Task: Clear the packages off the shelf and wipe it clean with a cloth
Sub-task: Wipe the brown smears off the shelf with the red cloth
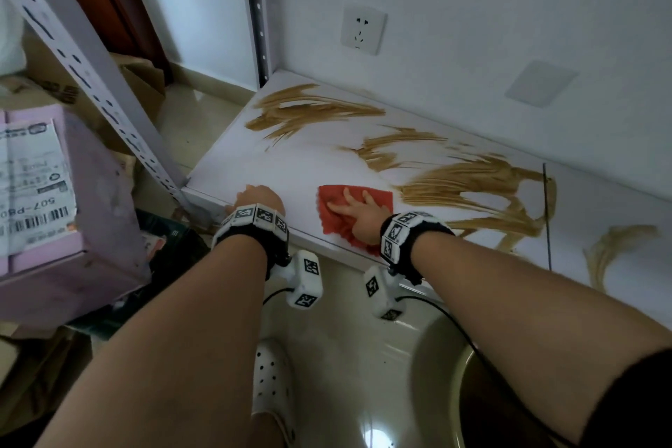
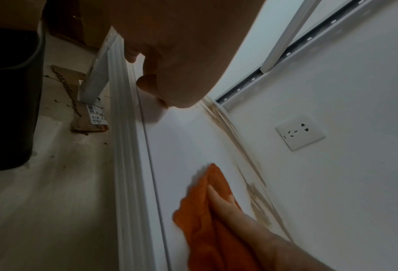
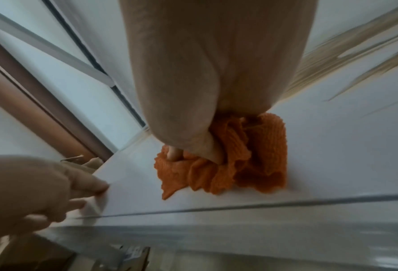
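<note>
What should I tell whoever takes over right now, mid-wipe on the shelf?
Right hand: pressing the cloth flat on the shelf near its front edge, fingers straight.
Left hand: gripping the shelf's front edge by the left post, bracing.
Done: no packages on the shelf; a pink package is off to the left, beyond the post.
Left: brown smears still cover the back and right of the shelf, with another smear past the seam. Probably work the cloth backward and rightward across them.
</note>
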The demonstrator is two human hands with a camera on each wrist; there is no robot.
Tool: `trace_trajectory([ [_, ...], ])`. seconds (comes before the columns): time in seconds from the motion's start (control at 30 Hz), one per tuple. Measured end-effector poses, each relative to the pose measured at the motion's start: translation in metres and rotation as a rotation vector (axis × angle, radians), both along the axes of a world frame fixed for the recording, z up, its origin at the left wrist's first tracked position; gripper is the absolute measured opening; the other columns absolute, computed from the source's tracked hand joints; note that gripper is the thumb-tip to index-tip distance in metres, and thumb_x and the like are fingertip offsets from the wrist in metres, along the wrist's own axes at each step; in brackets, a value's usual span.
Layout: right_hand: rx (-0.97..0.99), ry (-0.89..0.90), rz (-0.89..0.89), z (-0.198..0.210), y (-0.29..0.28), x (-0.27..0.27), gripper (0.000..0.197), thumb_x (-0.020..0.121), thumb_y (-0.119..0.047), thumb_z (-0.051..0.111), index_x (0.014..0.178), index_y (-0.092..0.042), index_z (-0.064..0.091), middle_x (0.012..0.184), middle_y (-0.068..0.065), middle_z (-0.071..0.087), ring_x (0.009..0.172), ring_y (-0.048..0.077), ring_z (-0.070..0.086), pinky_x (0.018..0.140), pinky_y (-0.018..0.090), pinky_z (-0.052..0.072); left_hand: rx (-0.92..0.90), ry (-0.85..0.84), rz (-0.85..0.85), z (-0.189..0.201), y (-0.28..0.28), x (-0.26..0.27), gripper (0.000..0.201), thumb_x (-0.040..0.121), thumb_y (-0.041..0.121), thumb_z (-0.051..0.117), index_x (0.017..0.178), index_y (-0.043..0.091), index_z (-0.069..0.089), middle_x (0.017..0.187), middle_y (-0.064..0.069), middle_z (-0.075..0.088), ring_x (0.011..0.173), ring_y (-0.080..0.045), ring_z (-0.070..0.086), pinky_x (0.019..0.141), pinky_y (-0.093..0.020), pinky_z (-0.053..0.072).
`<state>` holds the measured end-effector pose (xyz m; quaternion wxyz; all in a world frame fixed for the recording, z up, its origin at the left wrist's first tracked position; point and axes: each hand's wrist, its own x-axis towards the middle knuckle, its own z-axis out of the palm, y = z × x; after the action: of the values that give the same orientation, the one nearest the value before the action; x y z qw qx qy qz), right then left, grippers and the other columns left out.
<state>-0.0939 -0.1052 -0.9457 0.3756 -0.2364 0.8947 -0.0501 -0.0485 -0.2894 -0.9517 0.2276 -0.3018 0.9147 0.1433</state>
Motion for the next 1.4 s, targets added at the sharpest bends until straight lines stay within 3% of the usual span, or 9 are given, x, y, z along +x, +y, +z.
trace_trajectory([
  [0.27, -0.067, -0.065, 0.259, 0.003, 0.022, 0.013, 0.075, 0.086, 0.007, 0.042, 0.144, -0.040, 0.032, 0.159, -0.009, -0.001, 0.147, 0.022, -0.008, 0.117, 0.049, -0.003, -0.041, -0.025, -0.009, 0.001, 0.004, -0.002, 0.035, 0.095, 0.012, 0.043, 0.127, 0.001, 0.053, 0.135, -0.017, 0.050, 0.124, -0.033, 0.048, 0.105, -0.047, 0.040],
  [0.43, -0.020, 0.025, 0.093, 0.008, 0.031, -0.002, 0.074, 0.089, -0.001, 0.047, 0.144, -0.044, 0.024, 0.159, -0.009, -0.001, 0.147, 0.025, -0.001, 0.120, 0.045, 0.008, -0.110, -0.005, 0.009, 0.003, 0.007, -0.001, 0.042, 0.097, 0.016, 0.037, 0.138, 0.004, 0.041, 0.143, -0.012, 0.042, 0.132, -0.029, 0.041, 0.114, -0.047, 0.023],
  [0.67, -0.088, -0.045, -0.031, 0.025, -0.027, -0.011, 0.064, 0.096, -0.021, 0.047, 0.150, -0.032, 0.015, 0.160, 0.005, -0.001, 0.146, 0.034, 0.001, 0.118, 0.041, 0.005, -0.114, 0.004, -0.029, 0.012, 0.005, -0.012, 0.028, 0.091, 0.015, 0.041, 0.111, 0.012, 0.060, 0.119, -0.009, 0.062, 0.111, -0.026, 0.057, 0.105, -0.043, 0.031],
  [0.77, -0.329, -0.010, -0.154, 0.020, -0.019, -0.007, 0.060, 0.095, -0.038, 0.049, 0.148, -0.022, 0.026, 0.156, 0.006, 0.021, 0.143, 0.029, 0.022, 0.117, 0.037, 0.018, -0.114, 0.046, -0.104, 0.015, 0.005, -0.016, 0.034, 0.092, 0.015, 0.037, 0.121, 0.013, 0.053, 0.128, -0.006, 0.054, 0.117, -0.024, 0.054, 0.107, -0.045, 0.026],
  [0.9, -0.302, 0.280, -0.316, 0.024, 0.026, -0.021, 0.037, 0.098, -0.019, 0.043, 0.134, -0.010, 0.049, 0.138, 0.009, 0.051, 0.125, 0.025, 0.048, 0.103, 0.030, 0.037, 0.033, 0.269, -0.307, 0.014, 0.016, -0.028, 0.048, 0.096, 0.012, 0.037, 0.143, 0.019, 0.039, 0.152, -0.002, 0.032, 0.136, -0.022, 0.038, 0.114, -0.039, 0.027],
  [1.0, -0.198, 0.262, -0.327, 0.031, 0.044, -0.026, 0.039, 0.095, -0.009, 0.041, 0.133, -0.008, 0.050, 0.138, 0.011, 0.051, 0.126, 0.025, 0.049, 0.103, 0.031, 0.038, 0.189, 0.380, -0.615, 0.008, 0.042, -0.034, 0.040, 0.100, 0.027, 0.040, 0.138, 0.027, 0.048, 0.147, 0.001, 0.044, 0.133, -0.019, 0.041, 0.113, -0.033, 0.030],
  [1.1, -0.153, 0.267, -0.265, 0.028, 0.042, -0.026, 0.037, 0.093, -0.009, 0.042, 0.128, -0.009, 0.053, 0.134, 0.011, 0.053, 0.120, 0.027, 0.052, 0.099, 0.033, 0.043, 0.057, 0.200, -0.819, -0.003, 0.056, -0.035, 0.048, 0.097, 0.049, 0.036, 0.141, 0.031, 0.044, 0.152, -0.002, 0.034, 0.137, -0.023, 0.037, 0.115, -0.037, 0.027],
  [1.17, -0.127, 0.276, -0.182, 0.027, 0.037, -0.023, 0.032, 0.093, -0.012, 0.042, 0.121, -0.010, 0.056, 0.128, 0.010, 0.055, 0.113, 0.028, 0.055, 0.094, 0.035, 0.046, -0.095, 0.074, -0.885, -0.007, 0.055, -0.037, 0.052, 0.097, 0.049, 0.037, 0.145, 0.028, 0.036, 0.156, -0.006, 0.025, 0.137, -0.028, 0.034, 0.114, -0.040, 0.028],
  [1.4, 0.094, 0.275, 0.124, 0.025, 0.014, -0.028, 0.053, 0.091, -0.004, 0.041, 0.143, -0.011, 0.035, 0.149, 0.008, 0.032, 0.135, 0.027, 0.037, 0.111, 0.041, 0.033, -0.114, 0.025, -0.421, -0.005, 0.006, -0.032, 0.046, 0.097, 0.011, 0.042, 0.141, 0.020, 0.041, 0.158, -0.010, 0.015, 0.130, -0.033, 0.045, 0.105, -0.044, 0.042],
])
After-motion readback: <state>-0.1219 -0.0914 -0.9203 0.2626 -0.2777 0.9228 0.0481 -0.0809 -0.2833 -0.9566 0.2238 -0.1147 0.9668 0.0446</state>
